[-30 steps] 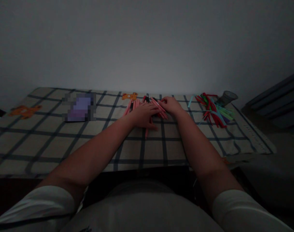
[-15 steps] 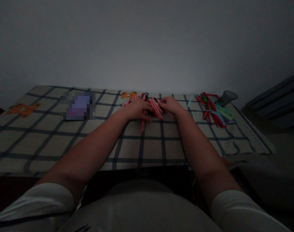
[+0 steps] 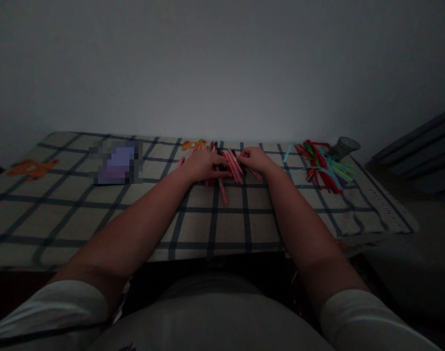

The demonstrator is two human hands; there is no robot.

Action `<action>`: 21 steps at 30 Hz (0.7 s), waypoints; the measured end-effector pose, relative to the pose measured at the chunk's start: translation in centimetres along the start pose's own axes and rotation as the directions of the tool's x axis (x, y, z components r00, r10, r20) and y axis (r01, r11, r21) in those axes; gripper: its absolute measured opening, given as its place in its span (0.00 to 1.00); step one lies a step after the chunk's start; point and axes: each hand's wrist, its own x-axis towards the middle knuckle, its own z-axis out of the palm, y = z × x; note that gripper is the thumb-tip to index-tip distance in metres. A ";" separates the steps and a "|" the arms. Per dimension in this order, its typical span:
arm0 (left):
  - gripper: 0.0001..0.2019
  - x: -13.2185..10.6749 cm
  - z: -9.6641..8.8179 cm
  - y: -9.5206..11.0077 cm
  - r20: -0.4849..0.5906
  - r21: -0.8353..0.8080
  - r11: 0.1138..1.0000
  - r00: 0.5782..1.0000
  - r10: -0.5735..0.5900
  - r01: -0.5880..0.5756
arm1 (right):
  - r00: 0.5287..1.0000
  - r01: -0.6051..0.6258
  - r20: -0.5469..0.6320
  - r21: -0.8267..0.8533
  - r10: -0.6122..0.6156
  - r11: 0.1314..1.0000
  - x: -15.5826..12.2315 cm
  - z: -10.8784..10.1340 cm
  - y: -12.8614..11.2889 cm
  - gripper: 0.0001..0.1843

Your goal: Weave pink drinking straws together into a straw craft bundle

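A pile of slim pink, red and black pen-like sticks [image 3: 235, 167] lies on the checked cloth, partly hidden under my hands. Spread over its left side is my left hand [image 3: 202, 165], palm down, thumb and fingers apart. At the right side, my right hand [image 3: 254, 158] has its fingers curled together against the sticks; what is between the fingertips is too small and dark to make out. One pink stick [image 3: 223, 192] points toward me below the left hand. Another stick [image 3: 255, 173] lies slanted under the right hand.
Red, green and blue strips [image 3: 322, 168] lie in a heap to the right, beside a tipped-looking clear cup [image 3: 344, 146]. A blurred-out purple device [image 3: 118, 163] rests at the left. The checked tablecloth [image 3: 134, 190] meets a grey wall [image 3: 222, 73] behind.
My left hand has shifted slightly left, its fingers spread over the pile. The protruding pink stick has swung to the right. My right hand has barely moved.
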 end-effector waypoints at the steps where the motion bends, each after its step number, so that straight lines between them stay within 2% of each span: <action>1: 0.21 0.1 -0.1 0.1 0.027 0.021 1.000 1.000 0.008 -0.008 | 1.000 0.005 -0.003 -0.013 -0.005 1.000 0.1 0.0 0.1 0.14; 4: 0.21 0.3 0.0 0.0 0.038 0.002 1.000 0.999 0.019 -0.019 | 0.999 0.011 -0.040 -0.042 -0.013 0.999 0.2 0.0 0.3 0.17; 6: 0.19 0.4 0.3 -0.3 0.008 -0.049 0.998 0.999 0.033 -0.033 | 0.996 0.014 -0.092 0.002 -0.014 1.000 0.2 -0.1 0.2 0.19; 8: 0.19 0.4 0.6 -0.7 -0.031 -0.116 0.991 0.998 0.058 -0.062 | 0.987 0.029 -0.160 0.116 -0.010 0.993 0.1 -0.3 -0.2 0.19; 11: 0.19 0.4 0.8 -1.0 -0.102 -0.123 0.991 0.994 0.049 -0.061 | 0.977 0.078 -0.213 0.330 -0.006 0.941 -0.2 -0.7 -1.1 0.17; 15: 0.20 0.4 0.4 -0.7 -0.192 -0.068 0.998 0.981 -0.028 0.015 | 0.992 0.046 -0.120 0.650 0.044 0.758 -0.7 -0.5 -2.6 0.11; 17: 0.23 0.4 0.0 -0.3 -0.209 -0.063 0.997 0.976 -0.066 0.054 | 0.995 0.037 -0.089 0.747 0.044 0.664 -0.8 0.1 -3.2 0.08; 18: 0.25 0.3 -0.1 0.0 -0.213 -0.065 0.995 0.973 -0.091 0.078 | 0.996 0.036 -0.080 0.778 0.043 0.627 -0.7 0.5 -3.4 0.09; 21: 0.29 0.2 -0.4 0.7 -0.230 -0.118 0.985 0.962 -0.147 0.122 | 0.997 0.050 -0.068 0.869 0.020 0.493 -0.3 1.7 -3.7 0.21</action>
